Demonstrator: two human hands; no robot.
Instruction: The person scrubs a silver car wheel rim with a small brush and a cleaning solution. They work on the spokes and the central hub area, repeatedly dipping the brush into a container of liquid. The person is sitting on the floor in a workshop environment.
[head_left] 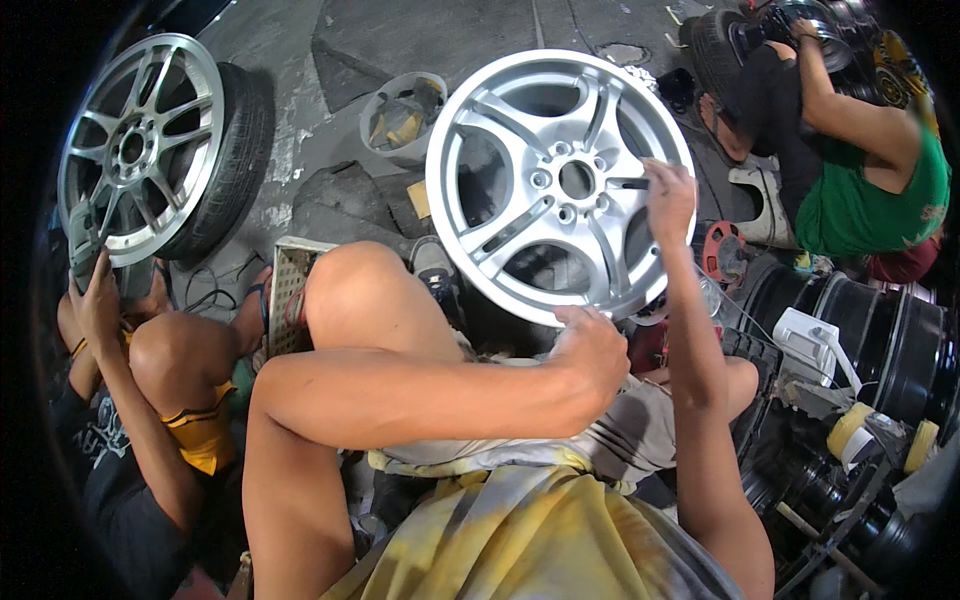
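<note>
A silver alloy wheel rim [515, 185] without a tyre is tilted up in front of me, its spoked face toward me. My left hand [592, 355] is closed on the rim's near lower edge, the thumb lying along the lip. Over on the right side, my right hand [670, 200] rests with bent, closed fingers against the end of a spoke beside the outer lip. Whatever those fingers may pinch is hidden. Below the rim, its support is mostly out of sight behind my hand and knees.
At left, a co-worker's hand [97, 290] reaches to another silver rim [140, 150] by a black tyre [240, 150]. A bucket [368, 125] stands beyond my knee. Another person in green [870, 200] sits far right. Dark rims [850, 310] and a white plastic container [803, 345] crowd my right.
</note>
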